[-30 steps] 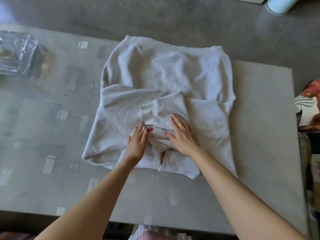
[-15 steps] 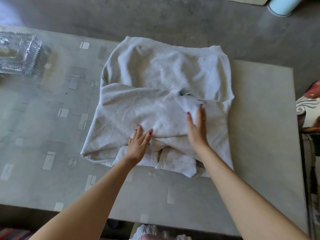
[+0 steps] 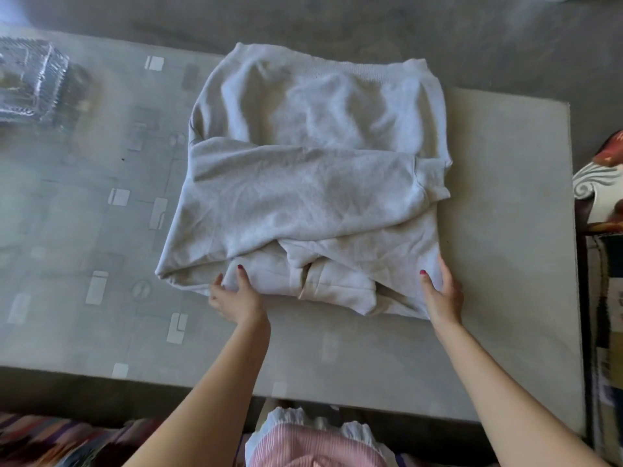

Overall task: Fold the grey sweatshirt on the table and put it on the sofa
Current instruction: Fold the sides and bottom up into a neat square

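The grey sweatshirt (image 3: 303,183) lies flat in the middle of the glass table (image 3: 505,264), partly folded. One sleeve is laid straight across the body, its cuff at the right edge. My left hand (image 3: 236,294) grips the near edge of the sweatshirt at its left, thumb on top of the cloth. At the near right corner, my right hand (image 3: 440,294) holds the edge the same way, with the thumb on the fabric and the fingers along the side.
A cut-glass dish (image 3: 30,85) stands at the table's far left. Patterned cushions or fabric (image 3: 600,183) lie to the right of the table. A striped textile (image 3: 50,439) shows at the near left, below the table edge. Grey floor lies beyond the table.
The sleeve that was bunched in the middle now lies spread across the body to the right. Both hands moved from the centre to the near edge's left and right ends.
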